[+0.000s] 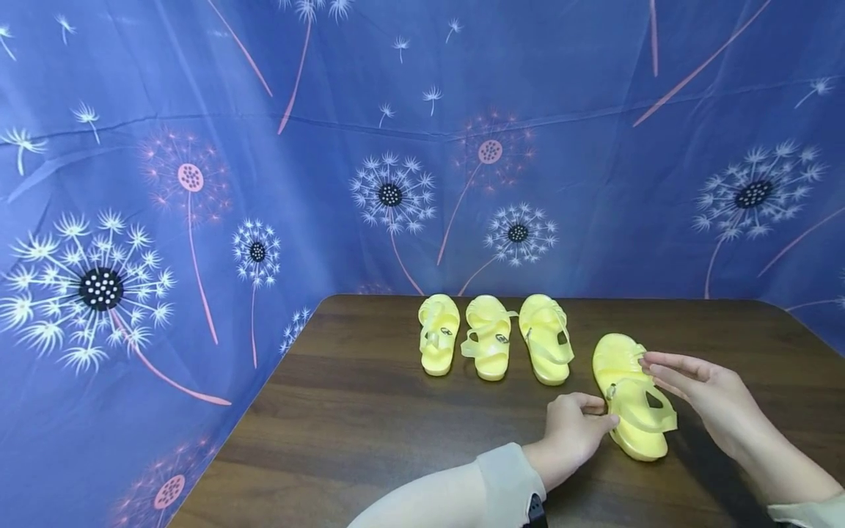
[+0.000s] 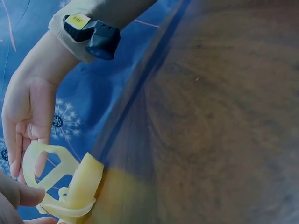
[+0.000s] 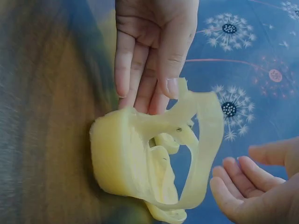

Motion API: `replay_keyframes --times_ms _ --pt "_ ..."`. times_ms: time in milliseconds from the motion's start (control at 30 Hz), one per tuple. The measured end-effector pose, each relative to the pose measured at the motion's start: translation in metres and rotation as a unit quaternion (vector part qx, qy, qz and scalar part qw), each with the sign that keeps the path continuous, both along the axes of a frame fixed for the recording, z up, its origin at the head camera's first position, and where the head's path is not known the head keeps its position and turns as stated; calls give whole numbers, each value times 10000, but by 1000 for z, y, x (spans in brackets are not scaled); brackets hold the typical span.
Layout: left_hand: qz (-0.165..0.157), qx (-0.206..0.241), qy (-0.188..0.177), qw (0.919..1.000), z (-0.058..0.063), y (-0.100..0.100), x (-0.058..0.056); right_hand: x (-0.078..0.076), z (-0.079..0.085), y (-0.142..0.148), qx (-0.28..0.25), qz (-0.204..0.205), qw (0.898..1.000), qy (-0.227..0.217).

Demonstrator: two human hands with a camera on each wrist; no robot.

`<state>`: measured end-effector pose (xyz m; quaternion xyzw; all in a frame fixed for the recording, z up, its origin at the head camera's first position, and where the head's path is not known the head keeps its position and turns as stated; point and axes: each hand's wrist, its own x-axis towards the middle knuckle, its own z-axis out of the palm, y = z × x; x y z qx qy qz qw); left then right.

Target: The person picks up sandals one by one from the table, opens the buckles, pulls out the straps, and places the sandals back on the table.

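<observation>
A yellow sandal (image 1: 619, 358) is at the right part of the brown table, toe toward the back wall, its pale strap loose at the heel. My left hand (image 1: 573, 434) pinches the near left side of this sandal, thumb on its edge; in the right wrist view the left fingers pass partly behind the sandal (image 3: 108, 151). On the other side is my right hand (image 1: 716, 400), its fingers extended beside the toe part. The right wrist view shows those right-hand fingers (image 3: 247, 179) apart from the strap, holding nothing.
Three more yellow sandals stand in a row toward the back: a left one (image 1: 439, 359), a middle one (image 1: 490, 367) and a right one (image 1: 548, 372). Behind the wooden table (image 1: 370, 440) hangs a blue dandelion-print cloth (image 1: 317, 183).
</observation>
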<state>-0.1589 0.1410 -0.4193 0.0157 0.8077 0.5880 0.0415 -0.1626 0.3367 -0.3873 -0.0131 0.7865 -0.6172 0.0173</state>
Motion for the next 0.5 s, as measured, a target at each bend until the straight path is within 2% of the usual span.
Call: replay_keyframes --times_ms 200,367,500 --pt "104 -87 -37 9999 -3 3 -5 -18 3 -8 872 201 9960 64" --pt "153 -153 28 9998 -5 7 -8 -28 1 -14 1676 393 9850 114" --pt "178 -130 14 9998 -6 9 -11 -32 -3 -16 2012 487 9783 106"
